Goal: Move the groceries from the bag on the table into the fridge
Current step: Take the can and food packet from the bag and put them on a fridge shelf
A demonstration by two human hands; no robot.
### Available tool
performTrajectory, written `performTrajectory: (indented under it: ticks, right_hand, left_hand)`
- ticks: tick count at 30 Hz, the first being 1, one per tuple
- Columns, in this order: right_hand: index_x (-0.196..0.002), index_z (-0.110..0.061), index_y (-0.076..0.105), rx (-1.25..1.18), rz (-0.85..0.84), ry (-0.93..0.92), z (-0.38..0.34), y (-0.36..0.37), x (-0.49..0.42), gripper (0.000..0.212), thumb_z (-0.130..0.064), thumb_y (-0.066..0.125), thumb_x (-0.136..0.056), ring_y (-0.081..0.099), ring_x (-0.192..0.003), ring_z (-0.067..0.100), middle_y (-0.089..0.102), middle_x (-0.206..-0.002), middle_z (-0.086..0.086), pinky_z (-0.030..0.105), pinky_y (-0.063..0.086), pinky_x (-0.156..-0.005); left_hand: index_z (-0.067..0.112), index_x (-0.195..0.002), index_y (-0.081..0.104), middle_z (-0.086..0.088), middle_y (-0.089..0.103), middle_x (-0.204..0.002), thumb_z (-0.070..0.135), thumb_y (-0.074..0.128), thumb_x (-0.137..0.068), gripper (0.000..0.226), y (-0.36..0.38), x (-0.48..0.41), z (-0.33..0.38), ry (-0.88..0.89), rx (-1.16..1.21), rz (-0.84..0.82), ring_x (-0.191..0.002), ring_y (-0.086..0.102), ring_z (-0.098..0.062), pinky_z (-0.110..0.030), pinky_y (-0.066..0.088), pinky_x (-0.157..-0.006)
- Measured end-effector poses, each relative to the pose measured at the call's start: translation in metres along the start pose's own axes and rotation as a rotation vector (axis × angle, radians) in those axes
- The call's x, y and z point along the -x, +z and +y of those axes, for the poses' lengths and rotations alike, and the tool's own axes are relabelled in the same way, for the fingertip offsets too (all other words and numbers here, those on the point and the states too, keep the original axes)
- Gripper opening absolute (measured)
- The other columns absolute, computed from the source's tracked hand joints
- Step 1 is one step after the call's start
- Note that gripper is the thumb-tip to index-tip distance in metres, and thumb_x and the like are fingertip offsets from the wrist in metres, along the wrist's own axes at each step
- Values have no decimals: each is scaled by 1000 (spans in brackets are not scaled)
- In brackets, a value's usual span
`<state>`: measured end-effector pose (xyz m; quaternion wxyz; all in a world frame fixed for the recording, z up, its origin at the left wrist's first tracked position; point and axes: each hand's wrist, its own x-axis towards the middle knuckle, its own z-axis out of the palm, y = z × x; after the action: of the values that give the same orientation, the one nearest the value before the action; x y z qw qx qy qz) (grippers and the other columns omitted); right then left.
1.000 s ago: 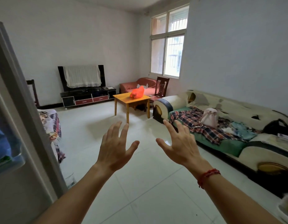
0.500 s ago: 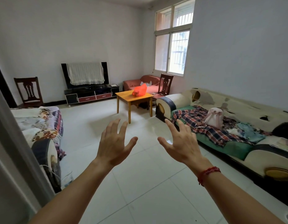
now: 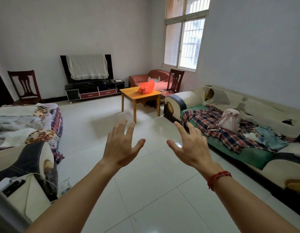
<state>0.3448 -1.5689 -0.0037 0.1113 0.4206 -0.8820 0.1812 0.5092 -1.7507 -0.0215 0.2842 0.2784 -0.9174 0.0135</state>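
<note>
Your left hand [image 3: 119,147] and right hand [image 3: 190,148], both spread and empty, face the table [image 3: 129,94] bearing the orange bag [image 3: 146,87], ready to fetch groceries.

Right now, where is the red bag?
In the head view, the red bag sits on the wooden table across the room, near the centre of the picture, in front of the pink sofa, with the dark chair to its right.

Our left hand [image 3: 119,147] and right hand [image 3: 192,148] lie near, side by side and apart. Far beyond them the bag [image 3: 146,87] sits on the table [image 3: 130,93]. A sofa [image 3: 257,153] runs along the right; a cabinet [image 3: 93,94] stands far left of the table, behind it.
</note>
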Motion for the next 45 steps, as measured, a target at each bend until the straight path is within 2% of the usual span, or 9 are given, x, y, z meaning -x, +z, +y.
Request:
performTrajectory:
  ticks: [11, 20, 39, 45]
  right_hand:
    - [-154, -37, 17, 59, -26, 24, -4, 75, -189, 74, -68, 40, -91, 26, -144, 31, 25, -158, 13, 51, 29, -112]
    - [-154, -37, 16, 60, -64, 39, 7, 127, -317, 74, -68, 39, -91, 23, -146, 32, 22, -160, 13, 52, 27, -113]
    - [-153, -36, 17, 72, -117, -19, 125, 256, -656, 73, -69, 37, -91, 30, -141, 31, 28, -156, 13, 52, 31, -110]
    - [-152, -35, 20, 80, -95, -24, 150, 290, -739, 72, -69, 37, -91, 38, -132, 31, 34, -151, 12, 49, 36, -103]
  left_hand:
    - [18, -142, 43, -10, 40, -148, 68, 31, -86, 76, 100, -161, -79, 20, 62, -23, -134, 39, -29, -47, 42, -100]
    - [18, -142, 42, -9, 39, -149, 68, 36, -85, 76, 172, -279, -115, 43, 64, -49, -136, 37, -28, -44, 41, -102]
    - [21, -145, 37, -7, 34, -152, 70, 30, -85, 78, 366, -581, -145, 4, 51, -119, -140, 31, -26, -44, 36, -110]
    - [18, -144, 39, -11, 36, -151, 67, 32, -86, 77, 418, -657, -164, 3, 52, -139, -138, 34, -28, -45, 35, -109]
